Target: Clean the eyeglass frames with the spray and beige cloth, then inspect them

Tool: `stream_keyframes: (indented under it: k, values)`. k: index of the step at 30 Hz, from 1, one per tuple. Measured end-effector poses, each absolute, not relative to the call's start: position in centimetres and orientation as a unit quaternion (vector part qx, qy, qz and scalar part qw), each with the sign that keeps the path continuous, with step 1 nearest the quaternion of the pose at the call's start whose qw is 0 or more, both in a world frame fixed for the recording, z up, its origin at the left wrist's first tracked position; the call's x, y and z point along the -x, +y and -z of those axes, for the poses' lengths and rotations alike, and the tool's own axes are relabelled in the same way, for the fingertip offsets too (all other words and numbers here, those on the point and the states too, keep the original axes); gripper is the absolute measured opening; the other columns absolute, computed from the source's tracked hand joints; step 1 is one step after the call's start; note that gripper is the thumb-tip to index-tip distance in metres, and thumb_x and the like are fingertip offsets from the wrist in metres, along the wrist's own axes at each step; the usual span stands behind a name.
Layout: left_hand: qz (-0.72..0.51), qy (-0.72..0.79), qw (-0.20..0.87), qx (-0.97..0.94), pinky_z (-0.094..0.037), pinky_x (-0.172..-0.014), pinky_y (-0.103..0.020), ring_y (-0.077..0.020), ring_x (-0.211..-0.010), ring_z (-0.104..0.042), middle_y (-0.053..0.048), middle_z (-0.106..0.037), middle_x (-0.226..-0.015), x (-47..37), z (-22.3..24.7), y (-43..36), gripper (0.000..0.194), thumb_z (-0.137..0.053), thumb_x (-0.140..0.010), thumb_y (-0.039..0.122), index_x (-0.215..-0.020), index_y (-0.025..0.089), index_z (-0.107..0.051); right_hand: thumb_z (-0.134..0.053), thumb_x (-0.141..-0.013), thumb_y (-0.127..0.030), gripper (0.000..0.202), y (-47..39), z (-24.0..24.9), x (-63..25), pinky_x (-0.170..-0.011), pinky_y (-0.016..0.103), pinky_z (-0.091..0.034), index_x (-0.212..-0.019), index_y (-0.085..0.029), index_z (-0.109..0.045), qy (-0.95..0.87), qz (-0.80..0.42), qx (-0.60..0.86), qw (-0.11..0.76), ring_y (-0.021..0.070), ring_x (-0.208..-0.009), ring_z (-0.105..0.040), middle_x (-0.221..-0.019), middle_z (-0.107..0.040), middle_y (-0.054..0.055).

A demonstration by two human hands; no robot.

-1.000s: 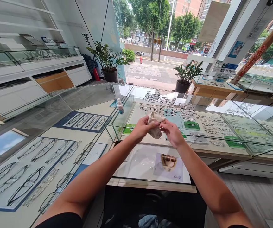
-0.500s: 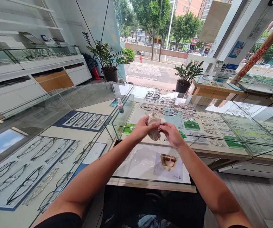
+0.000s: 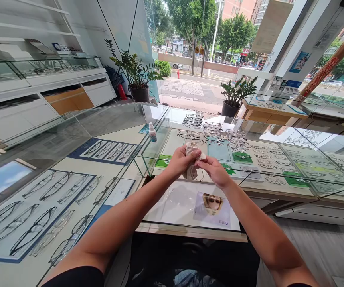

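Observation:
My left hand (image 3: 181, 160) is closed on a crumpled beige cloth (image 3: 190, 171), with its thumb pressed on the top. Close against it, the fingers of my right hand (image 3: 214, 169) pinch the cloth's right edge. A thin-rimmed pair of glasses (image 3: 201, 175) shows in part below the fingers, mostly covered by the cloth and hands. Both hands are above the glass counter, over its near edge. A small white spray bottle (image 3: 152, 132) stands upright on the glass, left of the hands.
Rows of glasses (image 3: 212, 133) lie in the display case beyond the hands, and more frames (image 3: 34, 229) lie on trays at left. A portrait card (image 3: 212, 209) is below the hands. Potted plants (image 3: 139, 93) stand behind the counter.
The cloth has been folded over and bunched lower between my hands. My left thumb has moved right, across its top. More of the thin rim shows below the fingers.

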State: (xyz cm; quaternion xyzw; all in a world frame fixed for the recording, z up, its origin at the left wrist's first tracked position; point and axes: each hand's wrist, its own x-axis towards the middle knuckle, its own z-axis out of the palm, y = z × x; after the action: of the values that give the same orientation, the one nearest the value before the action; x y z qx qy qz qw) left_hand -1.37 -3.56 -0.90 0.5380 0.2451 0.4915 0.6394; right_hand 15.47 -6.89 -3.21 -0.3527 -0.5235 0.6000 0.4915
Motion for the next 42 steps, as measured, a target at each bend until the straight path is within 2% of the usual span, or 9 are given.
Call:
stream_keyframes:
  k: [4,8,13,22,30,36,42]
  values:
    - [-0.498,0.249,0.632,-0.539,-0.044,-0.048,-0.023,-0.0098,-0.045,-0.050,0.002,-0.057,-0.050,1.2,0.8,-3.7,0.065,-0.094,-0.076,0.073,-0.067,0.018,-0.059,-0.096,-0.075,-0.064,0.047,-7.2,3.1,-15.1,-0.097,0.040,-0.050,-0.084,-0.021,-0.081,-0.519,-0.606,0.354,0.487,0.0214,-0.092,-0.064,-0.087,-0.075,0.003]
    - [-0.503,0.255,0.635,-0.528,-0.044,-0.047,-0.025,-0.0116,-0.045,-0.052,0.000,-0.058,-0.051,1.2,1.0,-3.4,0.066,-0.090,-0.078,0.077,-0.069,0.018,-0.061,-0.095,-0.077,-0.062,0.045,-7.2,3.1,-14.9,-0.096,0.040,-0.050,-0.084,-0.021,-0.080,-0.521,-0.603,0.359,0.486,0.0218,-0.092,-0.065,-0.087,-0.075,0.004]
    - [-0.464,0.238,0.659,-0.542,-0.052,-0.056,-0.027,-0.0150,-0.055,-0.062,-0.004,-0.067,-0.060,1.8,1.7,-2.3,0.068,-0.086,-0.081,0.080,-0.072,0.015,-0.069,-0.095,-0.075,-0.056,0.039,-7.0,2.9,-15.2,-0.089,0.038,-0.050,-0.081,-0.021,-0.079,-0.497,-0.598,0.363,0.513,0.0208,-0.087,-0.063,-0.084,-0.074,0.003]
    - [-0.403,0.203,0.730,-0.513,-0.056,-0.069,-0.026,-0.0167,-0.070,-0.070,-0.007,-0.076,-0.079,3.2,1.9,-1.1,0.055,-0.099,-0.077,0.060,-0.087,0.012,-0.076,-0.097,-0.072,-0.050,0.036,-6.8,2.2,-15.9,-0.084,0.035,-0.051,-0.081,-0.021,-0.077,-0.461,-0.622,0.350,0.527,0.0181,-0.085,-0.060,-0.084,-0.070,0.003]
    - [-0.380,0.202,0.743,-0.513,-0.061,-0.075,-0.029,-0.0206,-0.075,-0.077,-0.010,-0.081,-0.088,3.4,1.9,-1.1,0.051,-0.105,-0.071,0.047,-0.098,0.012,-0.079,-0.098,-0.069,-0.050,0.037,-6.6,2.2,-15.9,-0.080,0.033,-0.050,-0.079,-0.021,-0.077,-0.433,-0.641,0.341,0.534,0.0161,-0.082,-0.057,-0.084,-0.069,0.002]
    - [-0.421,0.224,0.715,-0.511,-0.058,-0.068,-0.026,-0.0159,-0.067,-0.071,-0.004,-0.077,-0.080,2.7,1.5,-1.8,0.053,-0.107,-0.066,0.041,-0.095,0.014,-0.072,-0.099,-0.070,-0.052,0.038,-6.6,2.8,-15.6,-0.080,0.034,-0.051,-0.081,-0.022,-0.078,-0.446,-0.638,0.344,0.526,0.0180,-0.084,-0.061,-0.085,-0.073,0.003]
    - [-0.444,0.235,0.696,-0.513,-0.048,-0.051,-0.022,-0.0113,-0.050,-0.057,0.002,-0.062,-0.057,1.9,1.3,-2.5,0.060,-0.105,-0.067,0.057,-0.081,0.017,-0.063,-0.101,-0.068,-0.059,0.047,-6.9,3.5,-14.6,-0.082,0.036,-0.052,-0.085,-0.020,-0.080,-0.459,-0.642,0.347,0.507,0.0186,-0.084,-0.063,-0.087,-0.076,0.003]
